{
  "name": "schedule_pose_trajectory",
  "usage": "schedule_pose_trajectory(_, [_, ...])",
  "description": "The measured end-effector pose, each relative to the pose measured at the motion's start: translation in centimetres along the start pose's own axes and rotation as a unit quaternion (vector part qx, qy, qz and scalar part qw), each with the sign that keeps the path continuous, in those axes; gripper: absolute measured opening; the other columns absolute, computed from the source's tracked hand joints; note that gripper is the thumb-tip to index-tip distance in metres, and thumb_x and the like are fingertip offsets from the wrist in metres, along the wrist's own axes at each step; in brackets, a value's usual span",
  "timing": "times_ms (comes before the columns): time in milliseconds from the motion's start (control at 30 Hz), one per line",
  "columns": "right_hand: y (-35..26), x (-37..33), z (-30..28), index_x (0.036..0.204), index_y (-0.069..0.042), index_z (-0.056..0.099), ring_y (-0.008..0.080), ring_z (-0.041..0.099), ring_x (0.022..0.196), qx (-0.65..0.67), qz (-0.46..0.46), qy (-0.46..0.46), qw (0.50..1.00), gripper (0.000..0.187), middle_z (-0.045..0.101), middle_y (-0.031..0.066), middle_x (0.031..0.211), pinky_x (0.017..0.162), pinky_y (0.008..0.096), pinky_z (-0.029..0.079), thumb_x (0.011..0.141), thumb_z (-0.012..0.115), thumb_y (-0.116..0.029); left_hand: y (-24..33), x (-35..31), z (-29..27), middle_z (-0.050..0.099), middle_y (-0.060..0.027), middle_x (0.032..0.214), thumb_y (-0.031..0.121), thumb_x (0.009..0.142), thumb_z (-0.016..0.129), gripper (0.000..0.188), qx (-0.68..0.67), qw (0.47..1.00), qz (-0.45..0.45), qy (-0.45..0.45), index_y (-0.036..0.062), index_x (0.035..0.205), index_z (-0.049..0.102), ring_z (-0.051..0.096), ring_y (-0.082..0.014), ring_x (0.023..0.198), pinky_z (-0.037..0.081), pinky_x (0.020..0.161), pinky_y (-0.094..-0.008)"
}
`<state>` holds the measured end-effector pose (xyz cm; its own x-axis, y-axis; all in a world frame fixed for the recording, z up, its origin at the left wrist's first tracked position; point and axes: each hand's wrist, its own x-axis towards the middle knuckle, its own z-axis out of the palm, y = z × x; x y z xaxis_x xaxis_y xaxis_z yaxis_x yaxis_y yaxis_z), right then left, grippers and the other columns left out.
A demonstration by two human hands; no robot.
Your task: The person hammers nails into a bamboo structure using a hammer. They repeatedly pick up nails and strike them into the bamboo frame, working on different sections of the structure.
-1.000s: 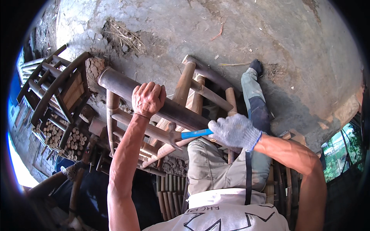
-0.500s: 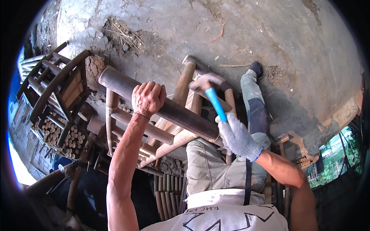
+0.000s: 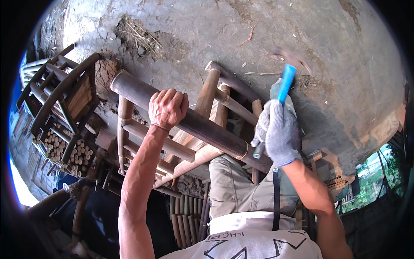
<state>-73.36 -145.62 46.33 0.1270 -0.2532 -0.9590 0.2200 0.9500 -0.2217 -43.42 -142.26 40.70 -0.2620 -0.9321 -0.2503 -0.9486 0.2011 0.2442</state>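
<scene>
My bare left hand is closed over the top of a thick dark bamboo pole. The pole lies slantwise across a bamboo chair frame, from the upper left down to my lap. A grey knitted glove covers my right hand, which is wrapped around a hammer with a blue handle. Raised to the right of the pole's near end, the hammer touches nothing, and its metal head is blurred. A dark rounded end, apparently the handle's butt, sticks out below the glove.
Another bamboo chair stands at the left, near a stack of cut bamboo pieces. Several short bamboo lengths line up below the frame. Dry straw lies in a hollow of the concrete floor.
My right hand has swung the hammer up and to the right, away from the frame's crossbars. My left hand stays on the pole, nearly unmoved.
</scene>
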Motion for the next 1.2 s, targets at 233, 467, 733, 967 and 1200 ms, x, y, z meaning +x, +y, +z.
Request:
schedule_pose_trajectory(233, [0.9, 0.9, -1.4, 0.087, -0.006, 0.056, 0.0118, 0.047, 0.043, -0.233, 0.027, -0.107, 0.966, 0.029, 0.045, -0.0016, 0.056, 0.041, 0.0298, 0.043, 0.104, 0.049, -0.029, 0.2, -0.4, -0.2, 0.051, -0.0033, 0.062, 0.017, 0.081, 0.071, 0.026, -0.009, 1.000, -0.005, 0.003, 0.0119, 0.063, 0.053, 0.057, -0.0230, 0.060, 0.042, 0.057, -0.0378])
schedule_pose_trajectory(467, [4.9, 0.1, -2.6, 0.088, -0.005, 0.052, 0.0222, 0.054, 0.049, -0.417, -0.061, -0.269, 0.866, 0.028, 0.049, 0.0079, 0.060, 0.047, 0.0385, 0.047, 0.103, 0.050, -0.028, 0.4, 0.0, -0.1, 0.052, -0.0031, 0.064, 0.017, 0.080, 0.072, 0.026, -0.008, 1.000, -0.002, -0.012, 0.0124, 0.063, 0.053, 0.057, -0.0234, 0.060, 0.043, 0.057, -0.0379])
schedule_pose_trajectory(733, [8.5, 1.2, -4.1, 0.084, -0.008, 0.054, 0.0153, 0.052, 0.048, -0.361, -0.061, -0.171, 0.915, 0.027, 0.051, 0.0007, 0.063, 0.046, 0.0318, 0.046, 0.101, 0.053, -0.028, 0.0, 0.5, 0.1, 0.052, -0.0031, 0.064, 0.017, 0.080, 0.072, 0.026, -0.011, 1.000, -0.001, -0.002, 0.0122, 0.063, 0.053, 0.057, -0.0235, 0.060, 0.043, 0.057, -0.0379])
schedule_pose_trajectory(967, [5.2, 2.5, -2.8, 0.084, -0.010, 0.051, 0.0111, 0.045, 0.039, -0.025, 0.217, -0.153, 0.964, 0.024, 0.043, -0.0028, 0.054, 0.035, 0.0302, 0.038, 0.099, 0.057, -0.027, 0.1, 0.1, -0.1, 0.050, -0.0058, 0.064, 0.016, 0.082, 0.071, 0.027, -0.021, 1.000, 0.000, -0.005, 0.0110, 0.065, 0.051, 0.056, -0.0268, 0.060, 0.041, 0.057, -0.0391])
schedule_pose_trajectory(1200, [1.6, 1.6, -3.1, 0.090, -0.006, 0.055, 0.0082, 0.048, 0.039, -0.207, 0.083, -0.107, 0.969, 0.026, 0.048, -0.0022, 0.058, 0.035, 0.0268, 0.042, 0.100, 0.059, -0.030, 0.5, 0.0, 0.2, 0.053, -0.0068, 0.066, 0.024, 0.089, 0.068, 0.025, 0.018, 0.999, -0.012, -0.029, 0.0094, 0.073, 0.057, 0.057, -0.0279, 0.062, 0.043, 0.059, -0.0400])
